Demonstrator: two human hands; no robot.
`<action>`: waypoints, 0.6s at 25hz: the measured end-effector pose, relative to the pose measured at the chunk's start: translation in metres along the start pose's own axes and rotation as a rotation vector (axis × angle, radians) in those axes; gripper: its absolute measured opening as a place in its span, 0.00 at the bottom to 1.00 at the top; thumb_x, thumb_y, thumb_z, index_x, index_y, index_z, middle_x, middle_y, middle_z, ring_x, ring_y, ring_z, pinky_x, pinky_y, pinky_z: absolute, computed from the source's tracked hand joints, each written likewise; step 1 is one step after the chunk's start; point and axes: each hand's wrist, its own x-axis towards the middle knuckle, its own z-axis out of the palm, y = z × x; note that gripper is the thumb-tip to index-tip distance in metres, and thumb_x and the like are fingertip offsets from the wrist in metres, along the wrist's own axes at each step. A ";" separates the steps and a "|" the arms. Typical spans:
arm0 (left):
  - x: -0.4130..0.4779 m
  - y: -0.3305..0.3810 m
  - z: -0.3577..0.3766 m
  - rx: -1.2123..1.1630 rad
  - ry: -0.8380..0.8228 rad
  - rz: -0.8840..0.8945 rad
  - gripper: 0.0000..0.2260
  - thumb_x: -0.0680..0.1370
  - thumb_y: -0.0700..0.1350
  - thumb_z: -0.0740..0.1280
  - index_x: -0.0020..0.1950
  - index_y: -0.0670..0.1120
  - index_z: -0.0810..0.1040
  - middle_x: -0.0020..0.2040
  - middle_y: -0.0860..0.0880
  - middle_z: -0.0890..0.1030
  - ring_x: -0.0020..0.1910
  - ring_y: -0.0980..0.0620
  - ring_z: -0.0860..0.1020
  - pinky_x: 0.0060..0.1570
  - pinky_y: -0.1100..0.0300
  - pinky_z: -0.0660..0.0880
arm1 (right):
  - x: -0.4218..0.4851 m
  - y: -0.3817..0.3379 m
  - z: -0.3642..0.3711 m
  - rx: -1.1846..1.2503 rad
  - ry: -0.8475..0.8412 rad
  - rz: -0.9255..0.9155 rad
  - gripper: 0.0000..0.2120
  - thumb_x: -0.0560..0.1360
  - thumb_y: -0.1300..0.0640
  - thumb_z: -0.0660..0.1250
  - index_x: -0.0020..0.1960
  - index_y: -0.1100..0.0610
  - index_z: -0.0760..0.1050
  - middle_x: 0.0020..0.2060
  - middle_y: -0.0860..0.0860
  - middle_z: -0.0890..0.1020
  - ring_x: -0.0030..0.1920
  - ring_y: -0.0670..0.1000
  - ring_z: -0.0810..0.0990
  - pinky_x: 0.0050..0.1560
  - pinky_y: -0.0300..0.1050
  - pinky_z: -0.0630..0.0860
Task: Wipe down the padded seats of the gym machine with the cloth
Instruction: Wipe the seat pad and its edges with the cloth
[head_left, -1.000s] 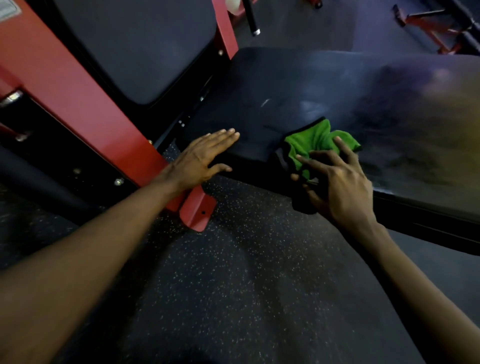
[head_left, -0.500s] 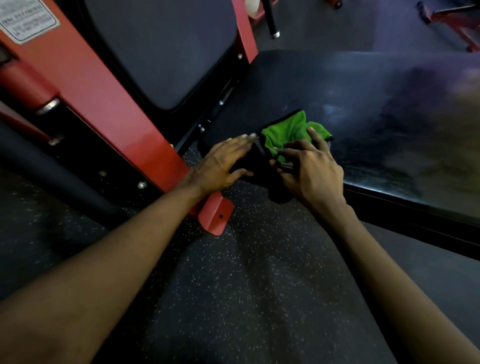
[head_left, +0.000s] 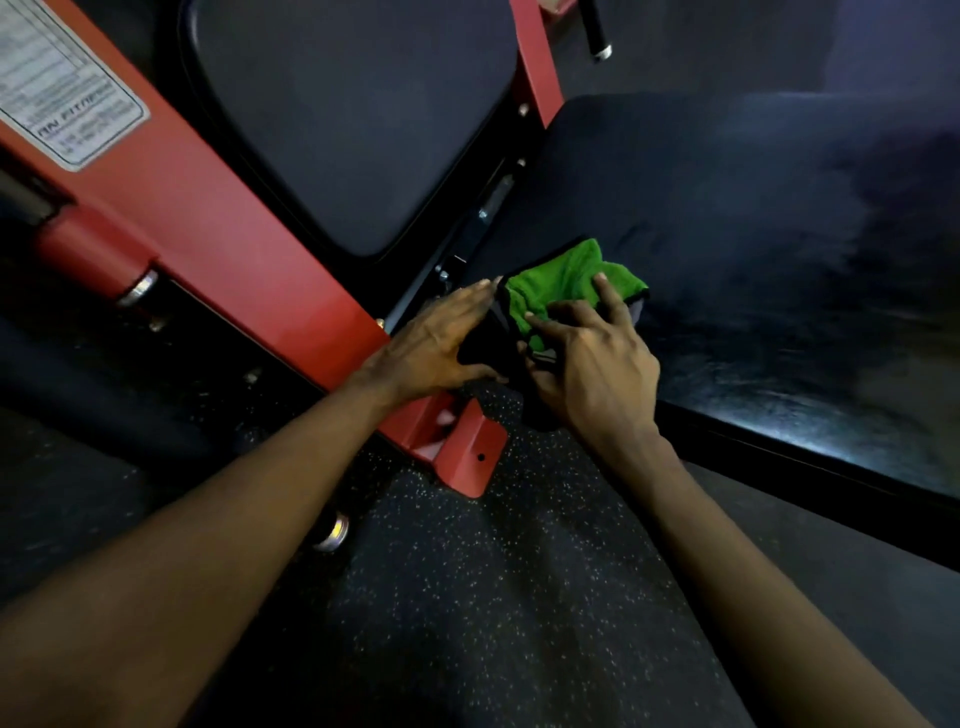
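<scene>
A: How far is the wiping, approx.?

B: Somewhere in the middle, I judge. The seat pad has shiny streaks on its right part & along the near edge. They look like wet traces, so prob. that part is done. The near left corner is in work now.

A: And the other pad?

B: The back pad, inside the red frame, looks matt, no streaks. Whether it is wiped or not, I cannot tell. I would count it as left to do.

A: Where is the cloth?

B: The cloth is green w/ a dark border. It is bunched on the near left corner of the seat pad, and one part hangs over the edge toward the floor.

A: Hands?

B: The right hand lies on top of the cloth. Its index finger is straight & pressing, the other fingers are half bent, and the thumb is at the hanging part, so it holds the cloth. The left hand is flat, fingers straight & together, thumb spread out. Its tips touch the cloth's dark border, and it grips nothing. Both arms reach forward & down, hands just beside each other at the corner.
</scene>
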 end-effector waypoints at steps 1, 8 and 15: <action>0.001 0.001 -0.003 -0.021 -0.032 0.007 0.43 0.72 0.51 0.77 0.78 0.33 0.62 0.79 0.40 0.62 0.78 0.49 0.60 0.77 0.47 0.62 | -0.003 0.004 -0.004 0.010 -0.015 0.001 0.17 0.77 0.43 0.68 0.63 0.46 0.82 0.60 0.48 0.82 0.77 0.60 0.64 0.62 0.57 0.77; 0.034 0.006 -0.069 0.176 -0.349 -0.043 0.31 0.81 0.50 0.66 0.81 0.43 0.61 0.81 0.45 0.60 0.81 0.50 0.56 0.80 0.57 0.47 | -0.008 -0.001 -0.011 0.005 -0.076 0.001 0.18 0.75 0.46 0.70 0.64 0.47 0.82 0.60 0.49 0.82 0.77 0.61 0.63 0.64 0.59 0.76; 0.086 -0.019 -0.152 0.775 -0.169 -0.002 0.26 0.79 0.48 0.56 0.74 0.39 0.71 0.77 0.37 0.67 0.78 0.40 0.63 0.77 0.47 0.56 | 0.043 -0.059 0.016 0.073 -0.257 -0.014 0.22 0.73 0.48 0.73 0.66 0.45 0.79 0.63 0.50 0.79 0.79 0.62 0.59 0.69 0.63 0.70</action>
